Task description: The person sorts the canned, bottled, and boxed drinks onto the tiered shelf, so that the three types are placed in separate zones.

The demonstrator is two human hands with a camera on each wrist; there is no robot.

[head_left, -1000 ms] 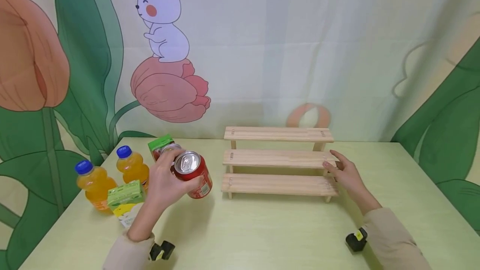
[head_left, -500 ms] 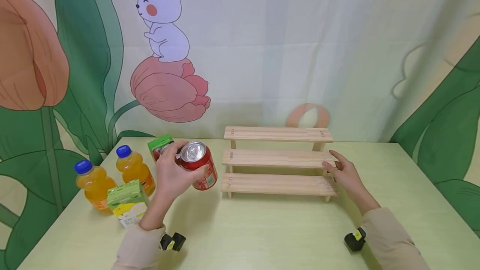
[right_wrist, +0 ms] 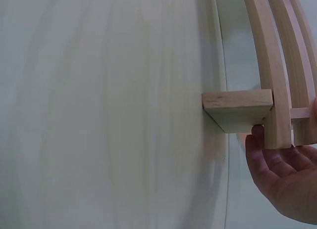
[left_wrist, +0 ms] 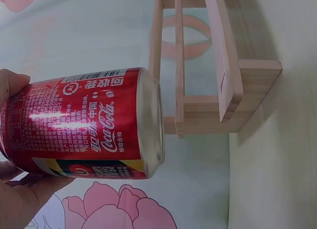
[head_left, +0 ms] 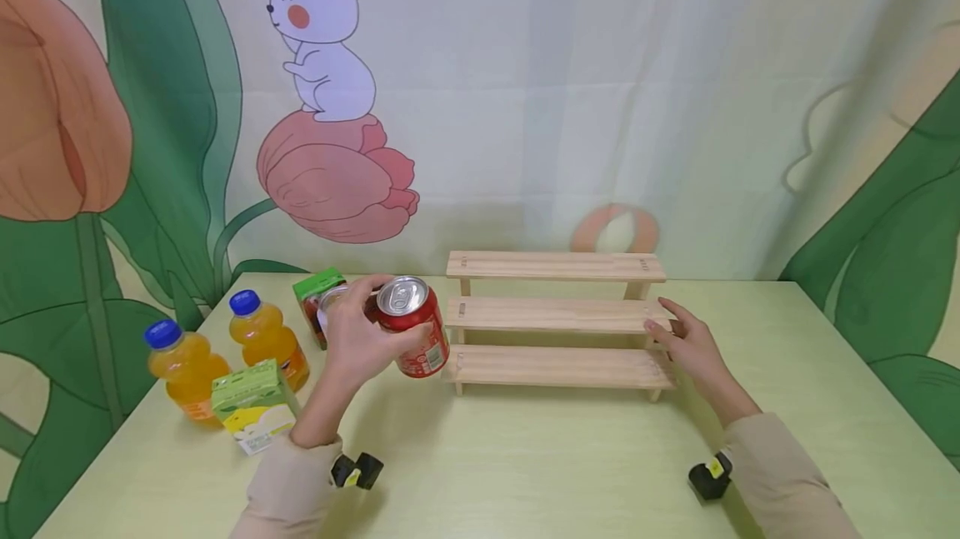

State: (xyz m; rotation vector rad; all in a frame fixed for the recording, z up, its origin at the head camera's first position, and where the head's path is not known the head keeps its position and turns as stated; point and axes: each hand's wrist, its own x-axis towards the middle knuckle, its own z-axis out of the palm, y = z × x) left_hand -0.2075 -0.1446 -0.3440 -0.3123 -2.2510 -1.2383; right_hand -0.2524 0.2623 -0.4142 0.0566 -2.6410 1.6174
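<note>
My left hand (head_left: 363,343) grips a red Coca-Cola can (head_left: 426,343) by its sides, just left of the three-tier wooden display shelf (head_left: 555,316). Held upright, the can overlaps the lower tiers' left ends in the head view. The left wrist view shows its printed side (left_wrist: 84,122) and bare metal base, clear of the wood. My right hand (head_left: 693,347) holds the right end of the shelf, thumb on the middle tier. In the right wrist view that hand's fingers (right_wrist: 270,174) curl under the tier ends; part of the hand lies outside the picture.
Two orange drink bottles (head_left: 266,343) with blue caps stand at the table's left. In front of them is a green-and-yellow juice carton (head_left: 255,406). A green-topped carton (head_left: 318,282) and a silver-topped can (head_left: 327,299) sit partly hidden behind my left hand. A printed curtain (head_left: 480,106) hangs behind.
My left hand has carried the can to the right and slightly farther back, toward the shelf's left end, uncovering more of the green-and-yellow carton. The right hand and shelf stay in place.
</note>
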